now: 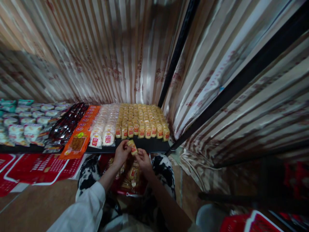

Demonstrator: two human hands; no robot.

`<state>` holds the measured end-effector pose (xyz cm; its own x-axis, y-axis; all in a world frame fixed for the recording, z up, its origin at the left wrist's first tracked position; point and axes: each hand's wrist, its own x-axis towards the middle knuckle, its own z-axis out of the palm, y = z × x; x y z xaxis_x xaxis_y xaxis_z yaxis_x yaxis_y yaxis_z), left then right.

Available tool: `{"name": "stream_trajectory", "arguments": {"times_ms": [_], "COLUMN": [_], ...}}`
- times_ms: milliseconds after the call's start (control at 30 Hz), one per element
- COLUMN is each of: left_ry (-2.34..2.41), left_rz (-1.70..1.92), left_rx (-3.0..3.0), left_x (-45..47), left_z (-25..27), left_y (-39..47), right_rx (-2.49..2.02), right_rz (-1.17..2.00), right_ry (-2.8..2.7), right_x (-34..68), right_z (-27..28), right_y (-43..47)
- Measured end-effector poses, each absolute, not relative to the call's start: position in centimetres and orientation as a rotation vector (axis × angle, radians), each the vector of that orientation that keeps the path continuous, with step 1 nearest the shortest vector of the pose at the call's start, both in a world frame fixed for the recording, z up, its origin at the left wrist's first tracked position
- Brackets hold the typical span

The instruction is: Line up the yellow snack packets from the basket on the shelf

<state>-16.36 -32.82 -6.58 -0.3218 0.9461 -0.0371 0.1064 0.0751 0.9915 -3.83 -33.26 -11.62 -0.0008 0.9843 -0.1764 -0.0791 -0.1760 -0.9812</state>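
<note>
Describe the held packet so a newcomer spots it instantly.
Find the black shelf before the striped curtain. At its front edge, left hand and right hand hold a small red-labelled yellow packet. Unlike the yellow rows behind, it is held.

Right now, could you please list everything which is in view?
Shelf: one, black, middle
Small packets: many, yellow, shelf's right end
Pale packets: many, white, beside these
Orange packaging: count unclear, orange, next left
Dark packets: many, dark red, further left
Far packets: many, white and green, shelf's left end
Held packet: one, yellow, centre
Open container: one, red, lower centre
Loose packets: several, yellow, inside it
Red items: several, white edging, lower left and right
Poles: at least two, black, right
Curtain: count unclear, striped beige, behind
Floor: one, brown, below
Rounded object: one, pale, lower right
Trousers: one pair, black and white, legs
Sleeve: one, white, left arm
Left hand: one, bare, at held packet
Right hand: one, bare, at held packet
</note>
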Motion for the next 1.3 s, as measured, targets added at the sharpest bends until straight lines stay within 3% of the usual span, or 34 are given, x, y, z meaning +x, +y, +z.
{"name": "stream_trajectory", "arguments": {"times_ms": [167, 300, 600, 1067, 1300], "left_ry": [1.815, 1.968, 2.136, 1.956, 1.984], "left_rz": [1.310, 1.187, 0.951, 1.255, 1.183], "left_rx": [1.436, 1.561, 1.691, 1.632, 1.823], "left_x": [-16.8, -16.0, -14.1, -13.8, -13.7], "left_z": [-5.6, -5.2, -4.9, -7.3, -8.9], "left_y": [-29.6, -27.7, -25.9, -25.7, -27.4], "right_rx": [-1.359, -1.348, -1.431, -1.429, -1.446], "right_rz": [0.781, 0.585, 0.454, 0.426, 0.413], "right_ry": [-1.627, -1.816, -1.873, -1.864, -1.861], "right_x": [-2.8, -2.6, -2.1, -2.6, -2.8], "right_z": [-10.0, -9.4, -11.0, -11.3, -11.2], "right_y": [-30.0, -28.1, -27.0, -27.1, -27.1]}}
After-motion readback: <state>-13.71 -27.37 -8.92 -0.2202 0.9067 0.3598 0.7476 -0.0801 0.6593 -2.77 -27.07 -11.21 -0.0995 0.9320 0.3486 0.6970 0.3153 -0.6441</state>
